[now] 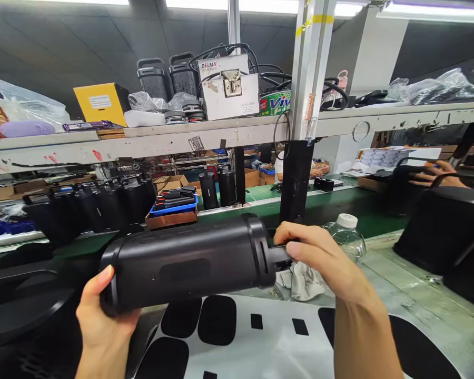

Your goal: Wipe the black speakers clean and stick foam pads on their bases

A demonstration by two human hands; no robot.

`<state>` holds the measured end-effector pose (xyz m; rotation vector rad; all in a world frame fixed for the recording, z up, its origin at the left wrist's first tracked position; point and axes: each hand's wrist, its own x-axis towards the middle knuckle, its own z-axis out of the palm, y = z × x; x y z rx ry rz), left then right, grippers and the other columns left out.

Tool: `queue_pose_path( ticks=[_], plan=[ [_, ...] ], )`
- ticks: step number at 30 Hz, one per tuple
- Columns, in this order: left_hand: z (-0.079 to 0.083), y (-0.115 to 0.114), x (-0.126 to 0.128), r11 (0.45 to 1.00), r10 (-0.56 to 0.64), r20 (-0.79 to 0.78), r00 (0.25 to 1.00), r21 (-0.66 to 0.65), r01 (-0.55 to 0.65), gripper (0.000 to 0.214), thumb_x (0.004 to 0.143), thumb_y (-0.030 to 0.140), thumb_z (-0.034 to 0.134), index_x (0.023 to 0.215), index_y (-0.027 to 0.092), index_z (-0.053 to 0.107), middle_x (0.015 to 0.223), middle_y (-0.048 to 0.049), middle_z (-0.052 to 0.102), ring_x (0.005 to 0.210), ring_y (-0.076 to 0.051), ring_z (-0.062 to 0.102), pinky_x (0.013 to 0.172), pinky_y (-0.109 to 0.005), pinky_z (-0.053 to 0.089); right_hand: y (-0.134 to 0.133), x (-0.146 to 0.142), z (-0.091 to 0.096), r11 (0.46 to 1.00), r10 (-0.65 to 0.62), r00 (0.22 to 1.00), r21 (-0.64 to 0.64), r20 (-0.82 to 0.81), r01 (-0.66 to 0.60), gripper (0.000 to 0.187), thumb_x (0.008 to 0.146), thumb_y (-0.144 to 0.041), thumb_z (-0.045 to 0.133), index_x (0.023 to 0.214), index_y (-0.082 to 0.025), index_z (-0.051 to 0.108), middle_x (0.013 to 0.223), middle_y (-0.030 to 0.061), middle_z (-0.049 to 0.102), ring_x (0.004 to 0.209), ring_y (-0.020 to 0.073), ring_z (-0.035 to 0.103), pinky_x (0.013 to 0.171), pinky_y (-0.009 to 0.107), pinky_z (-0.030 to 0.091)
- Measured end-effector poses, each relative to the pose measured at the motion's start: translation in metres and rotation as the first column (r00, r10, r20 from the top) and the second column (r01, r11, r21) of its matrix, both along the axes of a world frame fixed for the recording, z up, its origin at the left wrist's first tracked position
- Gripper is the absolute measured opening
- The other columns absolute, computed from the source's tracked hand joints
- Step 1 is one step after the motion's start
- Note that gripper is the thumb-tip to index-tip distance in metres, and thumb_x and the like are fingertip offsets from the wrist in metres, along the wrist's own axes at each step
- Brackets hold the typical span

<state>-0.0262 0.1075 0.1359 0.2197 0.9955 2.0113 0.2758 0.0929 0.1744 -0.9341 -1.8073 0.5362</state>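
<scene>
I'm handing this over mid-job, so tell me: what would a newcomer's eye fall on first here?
First, the large black cylindrical case held sideways mid-picture, the left hand at its left end and the right hand on the handle at its right end. Below it lies a pale sheet with black shapes. Up on the shelf, at left, sits a bright yellow box.
</scene>
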Motion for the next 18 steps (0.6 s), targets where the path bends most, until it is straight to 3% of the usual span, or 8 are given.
queue_pose_path(
  ticks=[5, 11, 15, 18],
  plan=[
    [-0.003, 0.003, -0.005, 1.0, -0.031, -0.011, 0.999, 0.0, 0.031, 0.012, 0.057, 0.022, 0.067, 0.068, 0.026, 0.069, 0.055, 0.0058, 0.07, 0.044, -0.014, 0.064, 0.039, -0.021, 0.055, 0.009, -0.007, 0.0, 0.98, -0.012, 0.993, -0.196, 0.117, 0.035, 0.014, 0.073, -0.023, 0.052, 0.062, -0.02, 0.043, 0.059, -0.0063, 0.037, 0.058, 0.0094, 0.031, 0.052, 0.024, 0.025],
    [-0.005, 0.007, -0.003, 0.998, -0.052, 0.014, 0.999, -0.024, 0.052, 0.008, 0.06, 0.021, 0.066, 0.067, 0.025, 0.068, 0.056, 0.0074, 0.07, 0.045, -0.013, 0.064, 0.038, -0.02, 0.054, 0.017, -0.012, -0.005, 0.978, -0.033, 0.997, -0.202, 0.069, 0.046, 0.015, 0.073, -0.02, 0.05, 0.06, -0.02, 0.043, 0.059, -0.0062, 0.036, 0.058, 0.0095, 0.028, 0.051, 0.025, 0.021],
    [-0.007, 0.01, -0.007, 0.998, -0.035, -0.002, 0.999, -0.044, 0.034, 0.007, 0.059, 0.022, 0.067, 0.065, 0.025, 0.067, 0.054, 0.0061, 0.069, 0.043, -0.014, 0.063, 0.036, -0.02, 0.052, 0.02, -0.012, -0.006, 0.977, 0.027, 0.998, -0.21, 0.056, -0.015, 0.01, 0.072, -0.018, 0.048, 0.063, -0.02, 0.045, 0.061, -0.0062, 0.036, 0.058, 0.0096, 0.027, 0.052, 0.026, 0.02],
    [-0.01, 0.01, -0.008, 0.999, -0.038, -0.114, 0.993, 0.02, 0.04, 0.009, 0.056, 0.024, 0.068, 0.064, 0.024, 0.065, 0.054, 0.0062, 0.067, 0.044, -0.013, 0.061, 0.039, -0.02, 0.052, 0.032, -0.017, -0.01, 0.986, -0.015, 0.999, -0.167, -0.043, 0.008, 0.023, 0.076, -0.027, 0.05, 0.057, -0.02, 0.039, 0.059, -0.0051, 0.033, 0.058, 0.0103, 0.027, 0.053, 0.026, 0.02]
  ],
)
